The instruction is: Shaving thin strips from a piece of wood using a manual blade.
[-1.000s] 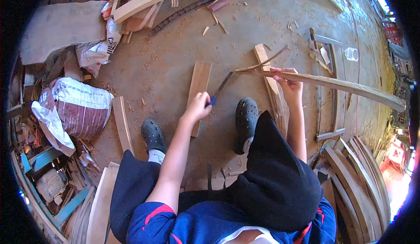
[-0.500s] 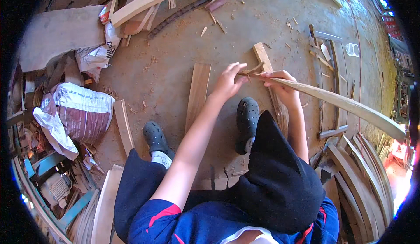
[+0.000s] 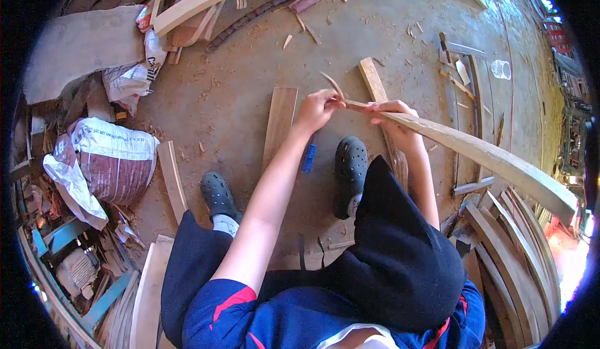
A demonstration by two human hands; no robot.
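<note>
My right hand (image 3: 396, 121) is closed round a long curved wooden slat (image 3: 481, 146) near its narrow end. From there the slat runs out to the right, where it looks wider. My left hand (image 3: 317, 111) pinches a thin curled strip of wood (image 3: 333, 84) at the slat's tip. One end of the strip sticks up past the fingers. The fingertips hide whether strip and slat are still joined. Below both hands, a short board (image 3: 374, 81) lies on the floor past my right shoe, and a wider board (image 3: 281, 121) lies left of it.
A blue object (image 3: 309, 157) lies beside my left wrist. On the left stand a filled sack (image 3: 119, 167) and stacked planks (image 3: 84, 49). A wooden frame saw (image 3: 480, 108) and a clear plastic cup (image 3: 500, 69) lie on the right. Curved wooden pieces (image 3: 509, 261) lean at lower right.
My left fingers, spread beside the strip before, have closed on it and moved slightly left. The strip now points up rather than sideways. The blue object has come into view.
</note>
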